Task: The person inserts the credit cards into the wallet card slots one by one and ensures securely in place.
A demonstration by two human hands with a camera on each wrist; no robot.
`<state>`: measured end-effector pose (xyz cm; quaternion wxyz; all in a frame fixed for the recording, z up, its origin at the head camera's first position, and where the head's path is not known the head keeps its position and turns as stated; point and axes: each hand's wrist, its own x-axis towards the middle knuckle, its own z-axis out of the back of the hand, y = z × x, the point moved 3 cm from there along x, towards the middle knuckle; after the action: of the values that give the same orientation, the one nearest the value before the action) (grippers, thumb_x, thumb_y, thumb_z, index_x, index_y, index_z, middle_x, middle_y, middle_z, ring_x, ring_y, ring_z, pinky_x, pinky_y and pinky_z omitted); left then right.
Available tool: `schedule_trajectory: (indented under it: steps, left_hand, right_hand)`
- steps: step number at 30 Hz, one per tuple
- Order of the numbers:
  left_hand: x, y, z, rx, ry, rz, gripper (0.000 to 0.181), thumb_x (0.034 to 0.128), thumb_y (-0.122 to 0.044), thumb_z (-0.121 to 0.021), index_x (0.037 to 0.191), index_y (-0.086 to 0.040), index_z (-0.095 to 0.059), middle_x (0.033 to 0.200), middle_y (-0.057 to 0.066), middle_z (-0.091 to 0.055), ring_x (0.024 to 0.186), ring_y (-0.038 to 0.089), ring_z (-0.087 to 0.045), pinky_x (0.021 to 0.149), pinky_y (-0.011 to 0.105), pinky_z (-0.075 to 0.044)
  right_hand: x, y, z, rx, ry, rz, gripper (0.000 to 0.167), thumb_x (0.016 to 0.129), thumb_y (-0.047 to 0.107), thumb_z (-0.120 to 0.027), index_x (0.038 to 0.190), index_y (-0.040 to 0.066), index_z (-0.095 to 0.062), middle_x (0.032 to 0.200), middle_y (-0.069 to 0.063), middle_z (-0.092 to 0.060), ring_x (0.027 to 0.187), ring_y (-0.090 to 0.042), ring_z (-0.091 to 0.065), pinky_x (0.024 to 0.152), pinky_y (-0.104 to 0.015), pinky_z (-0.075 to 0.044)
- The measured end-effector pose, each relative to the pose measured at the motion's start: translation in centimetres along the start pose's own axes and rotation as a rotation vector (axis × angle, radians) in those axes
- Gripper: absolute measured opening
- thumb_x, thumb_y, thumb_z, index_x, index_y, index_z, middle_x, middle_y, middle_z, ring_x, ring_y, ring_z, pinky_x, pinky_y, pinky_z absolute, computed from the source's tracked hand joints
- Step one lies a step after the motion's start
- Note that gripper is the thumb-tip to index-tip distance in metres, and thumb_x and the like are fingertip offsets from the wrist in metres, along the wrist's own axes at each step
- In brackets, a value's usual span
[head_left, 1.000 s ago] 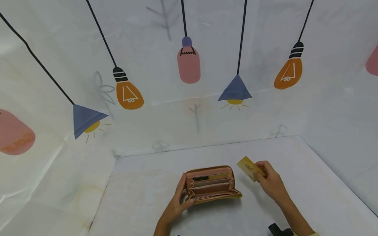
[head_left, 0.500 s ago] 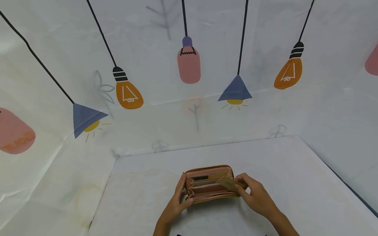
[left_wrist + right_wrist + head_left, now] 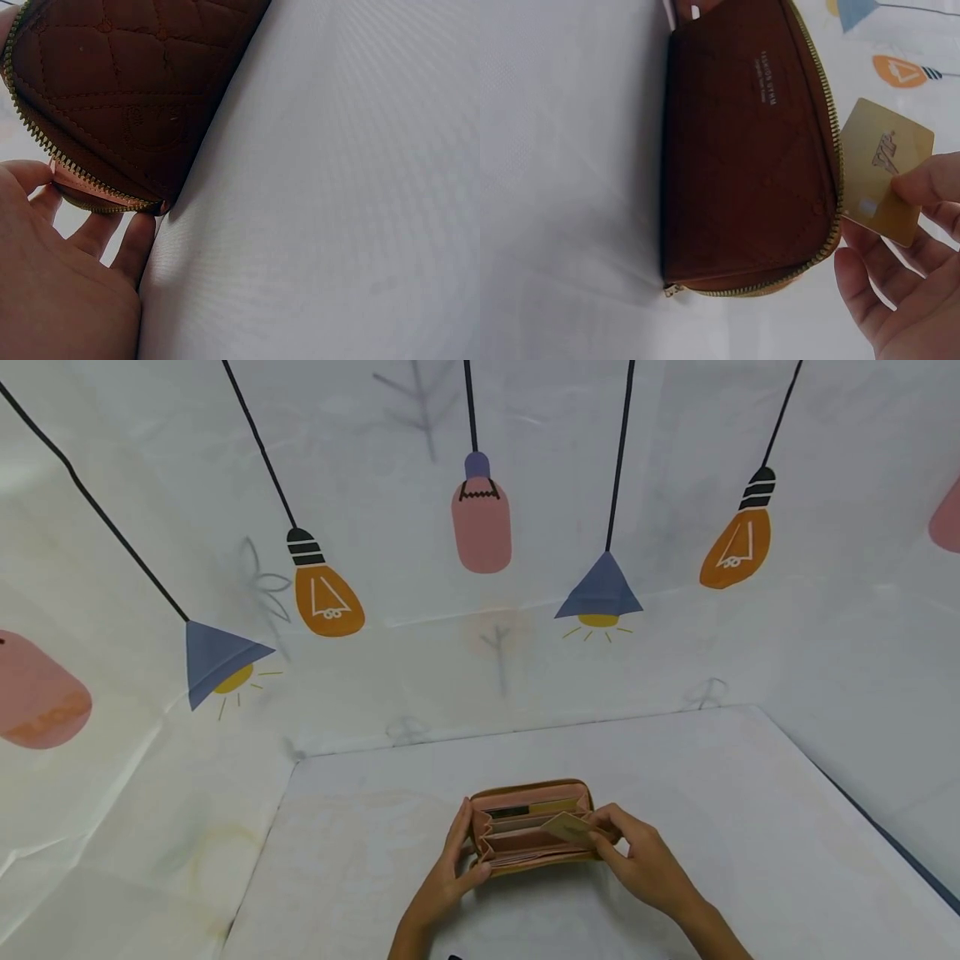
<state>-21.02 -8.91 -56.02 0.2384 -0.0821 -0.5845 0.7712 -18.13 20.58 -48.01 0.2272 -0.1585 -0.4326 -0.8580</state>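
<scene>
An unzipped wallet (image 3: 525,842) stands open on the table, its pink inner slots facing up in the head view. Quilted brown leather (image 3: 127,67) and a brass zip show in the left wrist view. My left hand (image 3: 444,881) grips the wallet's left end, thumb in front and fingers behind. Between thumb and fingers my right hand (image 3: 645,864) pinches a gold card (image 3: 881,169) marked VIP. The card lies over the right part of the wallet's opening; whether its edge is inside a slot I cannot tell. Another gold card (image 3: 553,807) and a dark one sit in the back slot.
A white table (image 3: 360,860) lies under the wallet. White sheeting printed with hanging lamps (image 3: 330,602) rises behind it and on both sides. A zip pull (image 3: 673,289) hangs at the wallet's lower corner in the right wrist view.
My right hand has brought the gold card leftward from beside the wallet to over its opening, then slightly farther left. The left hand and the wallet have stayed nearly still.
</scene>
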Motion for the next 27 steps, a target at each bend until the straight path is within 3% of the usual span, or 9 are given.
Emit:
schedule_trajectory:
  steps: [18, 20, 25, 27]
  left_hand:
    - [-0.01, 0.13, 0.03, 0.001, 0.006, 0.017, 0.089, 0.0991, -0.012, -0.058, 0.162, -0.012, 0.005, 0.168, 0.016, 0.011, 0.152, 0.040, -0.004, 0.112, 0.054, -0.036]
    - [-0.02, 0.06, 0.03, 0.001, 0.004, 0.012, 0.088, 0.0991, -0.012, -0.058, 0.162, -0.012, 0.004, 0.168, 0.016, 0.010, 0.152, 0.035, -0.004, 0.112, 0.054, -0.036]
    - [-0.11, 0.11, 0.11, 0.001, 0.002, -0.014, 0.087, 0.0992, -0.012, -0.058, 0.162, -0.013, 0.003, 0.168, 0.016, 0.009, 0.150, 0.000, -0.006, 0.111, 0.050, -0.038]
    - [-0.12, 0.20, 0.15, 0.006, 0.002, -0.022, 0.087, 0.0992, -0.011, -0.058, 0.162, -0.014, 0.003, 0.168, 0.017, 0.008, 0.149, -0.001, -0.006, 0.111, 0.050, -0.038]
  right_hand:
    - [-0.15, -0.23, -0.31, -0.015, -0.009, -0.019, 0.025, 0.089, -0.003, -0.070, 0.103, 0.016, -0.060, 0.097, 0.006, -0.068, 0.081, 0.001, -0.060, 0.065, -0.024, -0.054]
    - [-0.18, -0.36, -0.36, -0.021, -0.011, -0.024, 0.025, 0.089, -0.002, -0.070, 0.103, 0.016, -0.060, 0.096, 0.006, -0.068, 0.080, 0.002, -0.059, 0.064, -0.024, -0.053]
    - [-0.14, -0.53, -0.37, -0.027, -0.013, -0.015, 0.018, 0.094, 0.005, -0.068, 0.103, 0.018, -0.060, 0.091, 0.003, -0.069, 0.079, 0.002, -0.058, 0.063, -0.024, -0.052]
    - [-0.02, -0.52, -0.31, -0.031, -0.018, -0.004, 0.017, 0.094, 0.006, -0.068, 0.102, 0.019, -0.060, 0.091, 0.002, -0.070, 0.079, 0.002, -0.059, 0.064, -0.024, -0.053]
